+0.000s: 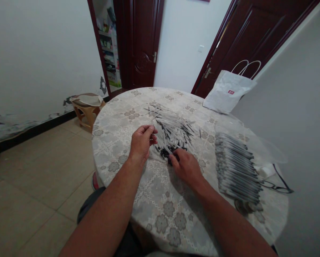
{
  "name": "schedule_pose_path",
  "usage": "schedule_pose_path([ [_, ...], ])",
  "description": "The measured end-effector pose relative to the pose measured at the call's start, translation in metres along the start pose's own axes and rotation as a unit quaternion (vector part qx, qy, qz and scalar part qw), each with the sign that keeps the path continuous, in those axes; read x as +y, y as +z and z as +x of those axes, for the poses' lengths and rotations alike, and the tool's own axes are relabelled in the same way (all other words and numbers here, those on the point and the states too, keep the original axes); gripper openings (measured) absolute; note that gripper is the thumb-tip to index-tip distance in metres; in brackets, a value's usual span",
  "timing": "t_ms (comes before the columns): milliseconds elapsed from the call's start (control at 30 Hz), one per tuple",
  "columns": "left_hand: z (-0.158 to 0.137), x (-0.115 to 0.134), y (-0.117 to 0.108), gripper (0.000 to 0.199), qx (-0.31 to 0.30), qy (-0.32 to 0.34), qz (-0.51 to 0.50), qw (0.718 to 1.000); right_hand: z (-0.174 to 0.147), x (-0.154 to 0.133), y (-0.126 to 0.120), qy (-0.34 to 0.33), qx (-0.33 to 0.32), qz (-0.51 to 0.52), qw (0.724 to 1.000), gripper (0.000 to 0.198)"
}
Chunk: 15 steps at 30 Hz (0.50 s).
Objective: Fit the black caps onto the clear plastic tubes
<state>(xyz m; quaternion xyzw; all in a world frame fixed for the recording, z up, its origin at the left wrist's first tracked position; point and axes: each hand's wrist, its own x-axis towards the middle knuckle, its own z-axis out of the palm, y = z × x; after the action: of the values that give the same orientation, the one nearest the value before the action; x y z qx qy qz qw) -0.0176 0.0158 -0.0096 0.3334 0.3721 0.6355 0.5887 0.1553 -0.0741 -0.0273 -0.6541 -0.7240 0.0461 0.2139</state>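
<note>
A loose pile of thin, clear pen-like tubes (173,119), some with dark tips, lies on the round table. Small black pieces (165,153), perhaps caps, are heaped at its near edge. My left hand (142,141) is at the pile's left side with thumb and fingers drawn together; whatever it pinches is too small to make out. At the black pieces, my right hand (186,166) has its fingers curled closed and touches the heap. Its fingertips are partly hidden, so what they grip does not show clearly.
Neat rows of similar grey tubes (236,167) lie at the right, with black-framed glasses (276,185) beside them. A white paper bag (228,92) stands on the far right edge. The table has a floral cloth (160,200). A stool (87,109) is at left.
</note>
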Motion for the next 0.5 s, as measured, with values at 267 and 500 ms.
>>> schedule_pose_path([
  [267,-0.015,0.000,0.006,0.033,-0.205,-0.069,0.138,0.967,0.008,0.019,-0.006,0.009,0.125,0.153,0.980,0.024],
  [500,-0.010,0.005,0.003,0.026,-0.181,-0.021,0.149,0.972,0.006,0.004,0.014,-0.041,0.075,0.141,0.986,0.021],
])
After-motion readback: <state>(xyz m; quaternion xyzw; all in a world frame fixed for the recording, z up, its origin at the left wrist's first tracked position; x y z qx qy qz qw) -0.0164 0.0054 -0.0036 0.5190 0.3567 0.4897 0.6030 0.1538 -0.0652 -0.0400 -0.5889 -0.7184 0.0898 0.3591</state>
